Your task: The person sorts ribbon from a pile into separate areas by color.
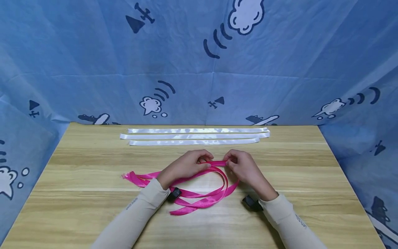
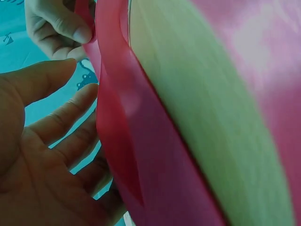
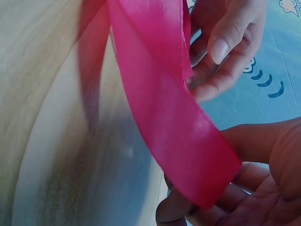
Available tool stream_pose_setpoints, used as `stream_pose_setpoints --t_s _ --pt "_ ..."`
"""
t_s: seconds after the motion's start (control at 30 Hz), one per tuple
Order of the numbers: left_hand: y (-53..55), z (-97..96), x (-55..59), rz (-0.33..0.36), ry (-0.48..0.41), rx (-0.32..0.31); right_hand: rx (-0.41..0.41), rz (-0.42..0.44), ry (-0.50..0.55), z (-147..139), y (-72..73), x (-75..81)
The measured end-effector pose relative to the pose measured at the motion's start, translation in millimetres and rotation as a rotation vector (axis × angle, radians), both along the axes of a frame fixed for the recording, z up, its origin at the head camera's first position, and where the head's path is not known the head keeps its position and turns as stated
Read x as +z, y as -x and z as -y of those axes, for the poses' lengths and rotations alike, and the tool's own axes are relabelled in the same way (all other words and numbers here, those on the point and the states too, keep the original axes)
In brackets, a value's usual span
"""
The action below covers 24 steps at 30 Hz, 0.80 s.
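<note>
A long pink satin ribbon point(image 1: 202, 202) lies in loose loops on the table, its strands crossing one another. My left hand point(image 1: 188, 165) is over the upper loop. In the left wrist view, the left thumb and fingers point(image 2: 61, 117) stand apart, with fingertips against the ribbon's edge. My right hand point(image 1: 244, 166) pinches a short stretch of the ribbon near its cut end point(image 3: 207, 183), a little off the table. The tip of the right thumb is hidden behind the ribbon in the right wrist view.
Three white satin ribbons point(image 1: 194, 136) lie side by side along the table's back. A frayed, bunched pink ribbon end point(image 1: 133, 178) is at the left. Blue printed cloth point(image 1: 186, 62) hangs behind the wooden table point(image 1: 77, 207) and at both sides.
</note>
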<state>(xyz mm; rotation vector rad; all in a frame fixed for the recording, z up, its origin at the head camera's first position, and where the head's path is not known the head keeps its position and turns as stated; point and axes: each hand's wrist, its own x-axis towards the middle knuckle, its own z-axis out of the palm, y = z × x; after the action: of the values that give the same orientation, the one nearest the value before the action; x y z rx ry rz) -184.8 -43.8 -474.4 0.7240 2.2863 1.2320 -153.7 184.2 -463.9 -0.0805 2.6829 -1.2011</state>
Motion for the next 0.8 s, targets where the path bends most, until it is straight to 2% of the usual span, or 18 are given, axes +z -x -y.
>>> stream_pose_setpoints --t_s 0.33,0.53,0.8 --pt "-0.4 -11.3 -2.1 0.013 0.005 -0.001 0.019 -0.054 -0.006 5 -3.4 5.4" --pt "-0.1 -12.5 -4.0 0.026 -0.003 -0.006 0.039 -0.091 0.005 7 -5.0 7.5" --pt "-2.5 -10.6 -0.1 0.057 -0.045 0.004 0.059 -0.106 0.031 9 -6.8 9.0"
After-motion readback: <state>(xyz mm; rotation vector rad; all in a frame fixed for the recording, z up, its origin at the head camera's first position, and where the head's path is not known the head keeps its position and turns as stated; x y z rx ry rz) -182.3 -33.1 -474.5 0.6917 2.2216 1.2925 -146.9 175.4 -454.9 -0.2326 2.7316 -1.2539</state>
